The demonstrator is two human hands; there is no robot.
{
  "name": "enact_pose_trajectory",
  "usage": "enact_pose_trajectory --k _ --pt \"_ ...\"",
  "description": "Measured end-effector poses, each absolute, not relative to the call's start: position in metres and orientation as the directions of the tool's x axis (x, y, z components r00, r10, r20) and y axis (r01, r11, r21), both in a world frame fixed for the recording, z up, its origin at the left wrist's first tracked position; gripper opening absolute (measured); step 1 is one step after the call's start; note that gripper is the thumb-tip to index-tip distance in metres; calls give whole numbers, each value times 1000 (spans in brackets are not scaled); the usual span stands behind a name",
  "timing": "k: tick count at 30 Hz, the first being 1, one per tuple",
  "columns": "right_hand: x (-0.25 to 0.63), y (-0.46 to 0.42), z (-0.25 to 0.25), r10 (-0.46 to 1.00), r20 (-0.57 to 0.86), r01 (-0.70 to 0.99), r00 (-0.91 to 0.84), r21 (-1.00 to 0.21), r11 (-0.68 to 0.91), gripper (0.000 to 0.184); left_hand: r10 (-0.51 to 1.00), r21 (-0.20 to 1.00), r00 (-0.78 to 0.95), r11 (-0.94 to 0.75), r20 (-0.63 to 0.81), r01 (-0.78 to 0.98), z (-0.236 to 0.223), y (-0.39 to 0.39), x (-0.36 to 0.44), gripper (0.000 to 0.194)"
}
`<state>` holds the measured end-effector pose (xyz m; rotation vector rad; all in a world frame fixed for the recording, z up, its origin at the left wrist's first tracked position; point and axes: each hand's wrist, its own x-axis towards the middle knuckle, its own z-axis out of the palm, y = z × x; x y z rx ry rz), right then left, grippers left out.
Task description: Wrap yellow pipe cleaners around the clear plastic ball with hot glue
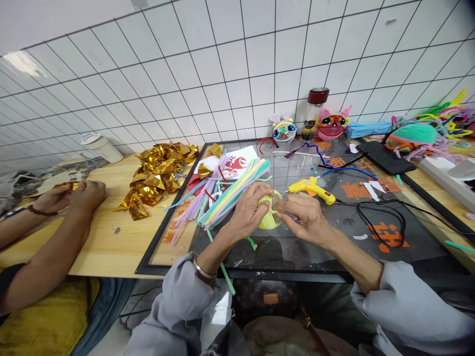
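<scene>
My left hand (pixel 251 208) is closed around a round, partly see-through piece (pixel 270 221) with yellow strands wound over it. The thumb and fingers of my right hand (pixel 305 213) pinch together at the right edge of that piece; what lies between the fingertips is too small to make out. Just behind my right hand, a yellow hot glue gun (pixel 310 188) rests on the dark glass board (pixel 326 257). A bundle of pastel pipe cleaners (pixel 228 195) lies to the left of my left hand, over a white sheet with a red print (pixel 241 163).
At left, another person's hands (pixel 79 198) hold something gold. Crumpled gold foil (pixel 156 173) lies between us. Along the wall stand two decorated animal faces (pixel 284 130), a bottle (pixel 314 113) and colourful pipe cleaners (pixel 419 131). A phone (pixel 386 157) and black cable (pixel 401 217) lie right.
</scene>
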<state>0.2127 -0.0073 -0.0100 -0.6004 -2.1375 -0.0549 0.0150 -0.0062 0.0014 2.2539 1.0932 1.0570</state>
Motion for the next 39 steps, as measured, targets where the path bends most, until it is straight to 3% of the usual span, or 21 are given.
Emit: enact_pose_trajectory --k 15,33,39 --pt "213 -7 -12 358 786 391 -505 -161 906 16 804 664 413 -589 428 460 3 -6 13 13" --pt "210 -9 -8 227 803 491 -550 92 866 23 808 699 383 -583 447 415 2 -5 12 13" --pt "209 -9 -9 218 801 499 -558 114 859 23 801 690 380 -594 462 414 1 -4 11 13"
